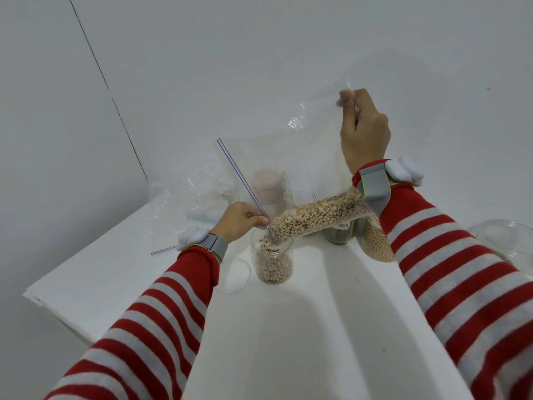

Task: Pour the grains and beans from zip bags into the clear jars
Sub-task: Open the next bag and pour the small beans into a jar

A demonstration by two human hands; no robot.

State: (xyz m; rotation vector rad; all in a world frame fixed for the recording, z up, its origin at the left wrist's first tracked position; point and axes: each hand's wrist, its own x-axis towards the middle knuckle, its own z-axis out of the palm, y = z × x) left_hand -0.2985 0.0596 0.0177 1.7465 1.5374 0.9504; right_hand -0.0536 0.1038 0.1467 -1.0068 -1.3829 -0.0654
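A large clear zip bag (291, 157) hangs tilted over a clear jar (272, 262) on the white table. Black-eyed beans (317, 216) lie along the bag's lower edge and spill from its corner into the jar, which is about half full. My left hand (239, 220) pinches the bag's zip edge right above the jar's mouth. My right hand (363, 131) pinches the bag's far corner, held high up. Behind my right arm stands a jar of pale beans (375, 243) and a dark-filled jar (340, 233).
A clear lid (232, 275) lies left of the jar. Crumpled empty bags (190, 194) sit at the back left, with a pinkish-filled jar (266, 186) seen through the bag. A glass bowl or lid (507, 241) is at the right. The table edge (37, 298) runs along the left.
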